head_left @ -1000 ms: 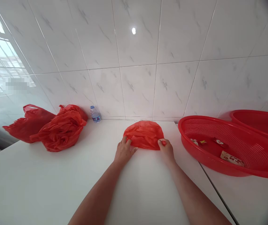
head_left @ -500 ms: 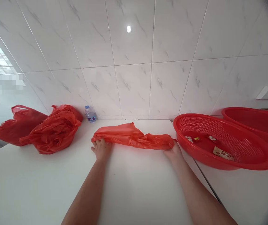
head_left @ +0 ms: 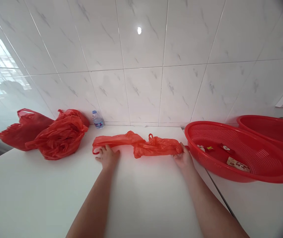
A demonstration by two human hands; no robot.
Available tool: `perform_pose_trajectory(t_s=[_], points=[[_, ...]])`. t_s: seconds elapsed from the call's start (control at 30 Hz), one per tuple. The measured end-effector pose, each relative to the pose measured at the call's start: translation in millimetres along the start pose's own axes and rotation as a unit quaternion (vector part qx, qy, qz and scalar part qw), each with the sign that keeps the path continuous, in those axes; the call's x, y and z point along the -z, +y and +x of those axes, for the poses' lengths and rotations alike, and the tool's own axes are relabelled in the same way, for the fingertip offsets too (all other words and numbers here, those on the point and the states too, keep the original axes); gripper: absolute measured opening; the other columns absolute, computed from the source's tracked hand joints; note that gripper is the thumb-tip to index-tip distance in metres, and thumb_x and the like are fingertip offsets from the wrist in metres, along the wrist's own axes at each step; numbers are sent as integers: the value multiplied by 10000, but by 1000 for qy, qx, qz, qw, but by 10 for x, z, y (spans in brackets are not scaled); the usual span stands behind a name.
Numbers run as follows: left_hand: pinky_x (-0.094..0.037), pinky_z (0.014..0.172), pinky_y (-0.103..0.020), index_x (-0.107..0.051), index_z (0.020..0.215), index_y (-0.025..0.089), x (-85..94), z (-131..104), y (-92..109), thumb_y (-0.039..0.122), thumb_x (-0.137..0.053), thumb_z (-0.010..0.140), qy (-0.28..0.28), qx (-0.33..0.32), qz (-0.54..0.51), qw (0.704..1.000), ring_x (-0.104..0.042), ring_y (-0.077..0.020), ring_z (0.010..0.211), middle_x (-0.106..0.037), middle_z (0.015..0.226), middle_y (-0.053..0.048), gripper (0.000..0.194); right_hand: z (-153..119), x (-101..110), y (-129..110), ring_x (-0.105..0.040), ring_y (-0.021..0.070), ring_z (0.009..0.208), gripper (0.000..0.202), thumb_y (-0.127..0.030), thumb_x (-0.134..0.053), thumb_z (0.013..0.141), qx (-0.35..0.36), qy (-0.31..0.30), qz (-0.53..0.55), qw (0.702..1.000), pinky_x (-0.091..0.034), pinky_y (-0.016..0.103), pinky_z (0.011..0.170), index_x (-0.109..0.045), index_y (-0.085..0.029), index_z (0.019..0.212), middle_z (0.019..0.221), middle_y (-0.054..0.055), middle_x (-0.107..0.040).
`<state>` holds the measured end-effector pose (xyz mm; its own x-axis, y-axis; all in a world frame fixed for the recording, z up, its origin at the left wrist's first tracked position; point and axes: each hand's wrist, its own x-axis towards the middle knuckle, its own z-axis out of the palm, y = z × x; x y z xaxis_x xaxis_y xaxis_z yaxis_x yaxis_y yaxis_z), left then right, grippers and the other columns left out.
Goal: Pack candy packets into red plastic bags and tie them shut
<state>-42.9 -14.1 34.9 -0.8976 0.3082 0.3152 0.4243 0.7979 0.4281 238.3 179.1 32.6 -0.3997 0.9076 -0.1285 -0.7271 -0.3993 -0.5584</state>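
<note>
A thin red plastic bag (head_left: 160, 147) lies stretched sideways on the white table, flattened into a long crumpled strip with a small loop standing up near its middle. My left hand (head_left: 108, 158) rests at the strip's left end, fingers spread and thumb apart, touching its lower edge. At the right end, my right hand (head_left: 184, 158) has its fingers closed round the gathered plastic, close beside a red perforated basket (head_left: 255, 176).
Several small packets, including a beige one (head_left: 238, 164), lie inside the basket. Another red basin (head_left: 267, 119) stands behind it. Bulky red bags (head_left: 59, 135) sit at the left, near a small water bottle (head_left: 97, 119) against the tiled wall (head_left: 143, 96).
The bag's left part has become narrower and more bunched, and a loop now shows on top. My left hand's fingers have spread from the bag's edge; my right hand keeps its hold.
</note>
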Motion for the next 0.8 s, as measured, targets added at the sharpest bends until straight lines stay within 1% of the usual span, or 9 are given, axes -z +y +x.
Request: perform_pose_trajectory(t_s=[0.1,0.17,0.3,0.37,0.43,0.5,0.67,0.73,0.8], points=[[-276,1004,-569,-499,1146,154,2,-216,223,346,-517,783,41,-104,-47,993,-376,-347,1233,-494,1229,-181,411,-8,2,53,-668,117,757,178,-163,-711,672,-10,-29,-23,999,-578,253,686,-606,-209,808,809,-32,-688],[-332,991,-483,-517,1129,171,23,-378,364,331,-468,841,52,-200,-125,970,-430,-304,1184,-507,1197,-158,333,-25,-4,69,-666,116,766,229,-133,-728,641,-17,-46,-38,998,-571,252,706,-634,-203,837,815,-28,-690],[-405,928,-396,-459,1253,226,-5,-655,554,307,-558,806,-33,-349,-209,913,-451,-263,1174,-495,1252,-115,465,-109,-35,85,-664,137,760,277,-128,-761,598,-52,-84,-67,993,-561,265,696,-663,-187,851,820,3,-690],[-416,879,-373,-566,1102,244,-43,-705,578,183,-562,768,-72,-388,-185,900,-517,-240,1052,-585,1073,-72,340,-156,-22,58,-661,142,756,294,-133,-770,589,-73,-97,-68,990,-557,272,696,-669,-192,860,814,4,-688],[-410,833,-362,-615,851,233,-59,-675,552,66,-473,760,-78,-399,-167,898,-543,-214,897,-599,847,-46,238,-195,32,-17,-657,136,767,301,-136,-770,595,-70,-93,-57,992,-551,273,720,-671,-203,871,813,-9,-684],[-397,813,-367,-588,735,219,-39,-592,498,18,-407,751,-54,-374,-171,910,-530,-213,843,-579,774,-49,271,-236,113,-127,-652,133,783,320,-143,-771,603,-47,-84,-56,994,-544,265,733,-672,-206,900,821,-13,-684],[-399,771,-350,-586,813,219,34,-499,435,115,-434,791,-22,-312,-216,925,-518,-216,849,-592,873,-60,185,-458,187,-281,-646,148,773,361,-233,-777,634,-80,-140,-147,976,-528,261,694,-659,-203,973,848,20,-685],[-404,686,-311,-589,861,228,26,-582,472,190,-452,812,-53,-289,-260,920,-525,-192,765,-589,833,-40,150,-588,112,-233,-648,164,790,330,-298,-763,660,-110,-189,-173,960,-523,277,704,-659,-204,959,900,44,-688],[-391,602,-280,-595,872,230,16,-707,530,286,-493,821,-146,-259,-340,892,-517,-166,651,-572,721,-11,127,-714,2,-151,-648,184,832,318,-377,-722,706,-128,-246,-182,943,-518,308,749,-663,-206,967,938,61,-685]])
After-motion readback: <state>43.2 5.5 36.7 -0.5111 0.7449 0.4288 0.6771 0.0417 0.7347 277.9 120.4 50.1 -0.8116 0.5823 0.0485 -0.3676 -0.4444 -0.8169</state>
